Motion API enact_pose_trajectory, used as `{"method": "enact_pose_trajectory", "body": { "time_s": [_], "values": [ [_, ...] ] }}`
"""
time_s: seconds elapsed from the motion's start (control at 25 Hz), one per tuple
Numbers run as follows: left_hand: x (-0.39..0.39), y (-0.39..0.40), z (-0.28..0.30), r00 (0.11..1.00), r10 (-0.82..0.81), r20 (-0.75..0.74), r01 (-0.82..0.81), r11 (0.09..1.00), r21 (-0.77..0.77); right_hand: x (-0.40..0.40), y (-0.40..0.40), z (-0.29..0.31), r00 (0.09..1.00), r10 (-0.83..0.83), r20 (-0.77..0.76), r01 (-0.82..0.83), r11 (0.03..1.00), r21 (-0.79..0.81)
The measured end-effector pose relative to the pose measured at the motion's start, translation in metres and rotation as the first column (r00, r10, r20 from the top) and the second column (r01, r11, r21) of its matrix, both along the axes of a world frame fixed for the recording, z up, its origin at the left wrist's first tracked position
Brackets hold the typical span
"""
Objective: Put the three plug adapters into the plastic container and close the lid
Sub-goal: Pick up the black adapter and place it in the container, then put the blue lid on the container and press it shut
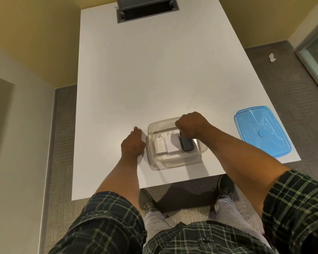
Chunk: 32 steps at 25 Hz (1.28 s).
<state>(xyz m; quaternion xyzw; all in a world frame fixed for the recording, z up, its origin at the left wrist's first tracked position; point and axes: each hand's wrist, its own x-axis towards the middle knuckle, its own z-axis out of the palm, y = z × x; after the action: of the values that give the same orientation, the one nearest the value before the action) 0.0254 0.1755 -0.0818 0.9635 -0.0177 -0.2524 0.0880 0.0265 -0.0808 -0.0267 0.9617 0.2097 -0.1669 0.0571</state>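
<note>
Clear rectangular plastic container (176, 158) on a white table (145, 79), holding 3 plug adapters side by side: 2 white (159, 146) (172, 144) and 1 black (186, 144). The right hand (192, 125) reaches into the container, fingers closed on the black adapter. The left hand (132, 144) rests relaxed, fingers loose, against the container's left wall. The blue translucent lid (262, 131) lies right of the container, well apart.

Operator clothing
Dark green plaid shirt (200, 237), sleeves rolled above elbows; light grey jeans (225, 202); grey lace-up shoes (145, 200).
</note>
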Motion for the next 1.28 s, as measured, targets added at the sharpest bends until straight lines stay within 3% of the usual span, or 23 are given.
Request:
{"method": "enact_pose_trajectory", "body": {
  "time_s": [0.12, 0.24, 0.4, 0.6, 0.72, 0.84, 0.92, 1.08, 1.28],
  "values": [
    [0.02, -0.013, 0.022, 0.978, 0.081, 0.192, -0.065, 0.994, -0.088, -0.005, -0.009, 0.008, 0.979, -0.069, 0.191, 0.023, 0.972, 0.235],
    [0.036, -0.042, 0.042, 0.924, 0.091, 0.372, -0.046, 0.991, -0.128, -0.009, -0.032, 0.015, 0.899, -0.286, 0.332, 0.115, 0.885, 0.452],
    [0.048, -0.105, 0.059, 0.896, -0.018, 0.443, 0.101, 0.981, -0.165, -0.013, -0.074, 0.013, 0.729, -0.651, 0.211, 0.436, 0.68, 0.589],
    [0.029, -0.201, 0.069, 0.877, -0.269, 0.398, 0.361, 0.916, -0.175, -0.039, -0.126, -0.01, 0.458, -0.878, 0.139, 0.632, 0.432, 0.643],
    [0.006, -0.253, 0.07, 0.82, -0.499, 0.279, 0.551, 0.82, -0.153, -0.054, -0.15, -0.019, 0.311, -0.943, 0.121, 0.708, 0.314, 0.633],
    [-0.018, -0.293, 0.061, 0.702, -0.697, 0.147, 0.711, 0.698, -0.086, -0.066, -0.176, -0.026, 0.208, -0.977, 0.047, 0.782, 0.195, 0.592],
    [-0.029, -0.307, 0.054, 0.657, -0.746, 0.106, 0.753, 0.654, -0.07, -0.075, -0.191, -0.029, 0.187, -0.982, -0.013, 0.831, 0.151, 0.536],
    [-0.044, -0.325, 0.035, 0.568, -0.823, 0.006, 0.823, 0.568, -0.017, -0.091, -0.221, -0.031, 0.165, -0.986, 0.035, 0.888, 0.164, 0.429],
    [-0.05, -0.33, 0.014, 0.539, -0.842, -0.036, 0.842, 0.538, 0.043, -0.1, -0.25, -0.039, 0.172, -0.984, -0.05, 0.977, 0.164, 0.139]
  ]
}}
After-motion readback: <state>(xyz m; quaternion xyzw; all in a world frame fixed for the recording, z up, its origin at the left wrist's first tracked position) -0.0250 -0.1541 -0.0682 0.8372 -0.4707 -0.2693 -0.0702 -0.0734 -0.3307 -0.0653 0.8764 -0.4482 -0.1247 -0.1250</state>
